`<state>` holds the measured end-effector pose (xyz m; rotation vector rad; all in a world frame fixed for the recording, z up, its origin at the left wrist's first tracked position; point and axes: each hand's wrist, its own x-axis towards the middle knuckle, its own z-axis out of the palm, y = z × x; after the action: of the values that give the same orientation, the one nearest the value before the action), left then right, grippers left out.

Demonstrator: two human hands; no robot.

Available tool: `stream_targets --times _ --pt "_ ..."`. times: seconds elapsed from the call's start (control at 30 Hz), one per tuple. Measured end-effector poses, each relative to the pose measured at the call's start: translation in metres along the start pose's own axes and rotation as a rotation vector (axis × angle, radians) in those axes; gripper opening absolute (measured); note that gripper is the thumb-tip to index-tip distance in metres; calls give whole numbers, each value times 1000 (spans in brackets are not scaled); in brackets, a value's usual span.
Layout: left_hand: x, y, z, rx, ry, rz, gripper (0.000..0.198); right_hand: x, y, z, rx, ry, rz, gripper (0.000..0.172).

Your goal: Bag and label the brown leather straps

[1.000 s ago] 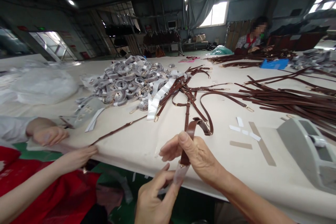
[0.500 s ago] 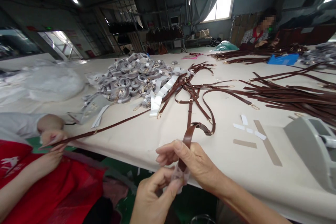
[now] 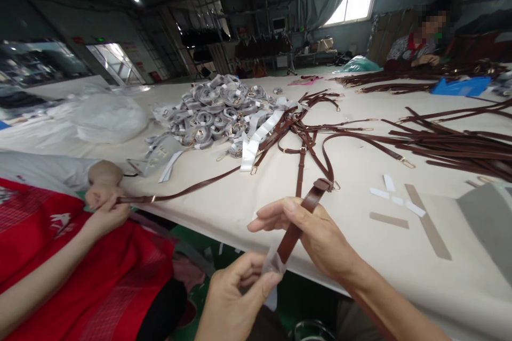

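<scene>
Brown strap [image 3: 298, 224], smooth and leather-like, rises over the near table edge [image 3: 224, 226], its lower end in a clear plastic sleeve [image 3: 274, 262]. Right hand [image 3: 316, 237] pinches the strap between thumb and fingers; left hand [image 3: 234, 298] pinches the sleeve below. Bare cream tabletop lies just beyond, with pale tape strips [image 3: 394, 202] to the right and more straps [image 3: 448, 144] farther back.
</scene>
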<state>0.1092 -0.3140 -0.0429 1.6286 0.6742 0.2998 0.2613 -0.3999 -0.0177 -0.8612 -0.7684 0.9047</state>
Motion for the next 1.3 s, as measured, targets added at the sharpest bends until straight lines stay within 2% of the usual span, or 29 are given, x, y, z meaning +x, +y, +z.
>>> stream_targets --times 0.1,0.23,0.3,0.43,0.53,0.6,0.7,0.77,0.87,0.93,1.0,1.1,1.3 --pt "3 3 4 -48 -26 0 16 -1 -3 -3 -71 -63 -4 41" --pt "3 3 1 -151 -82 -33 24 2 1 -6 -20 45 -56 44" --pt "3 2 -2 -159 -99 -39 28 2 2 -5 -73 45 -55 43" --pt "2 1 -3 -154 -102 -51 30 -1 2 3 -167 -42 42 41" --pt "0 2 -2 -165 -93 -34 30 -8 10 8 -117 -119 141 43" --pt "-3 4 -4 -160 -96 -36 31 -14 23 9 7 -187 181 46" --pt "-10 7 -11 -111 -101 -81 34 -22 50 5 356 -195 192 67" --pt "-14 9 -15 -85 -92 -103 35 -23 68 0 623 -85 220 72" --pt "-17 10 -15 -65 -71 -112 36 -18 80 -7 852 175 263 58" --pt "-18 7 -14 -54 -35 -112 35 -9 75 -12 856 296 253 42" --pt "-17 4 -12 -50 0 -109 34 0 60 -17 776 324 220 29" --pt "-12 0 -10 -48 15 -79 32 10 27 -22 538 243 144 21" --pt "5 10 2 -105 22 13 28 13 -29 -20 18 10 41 26"
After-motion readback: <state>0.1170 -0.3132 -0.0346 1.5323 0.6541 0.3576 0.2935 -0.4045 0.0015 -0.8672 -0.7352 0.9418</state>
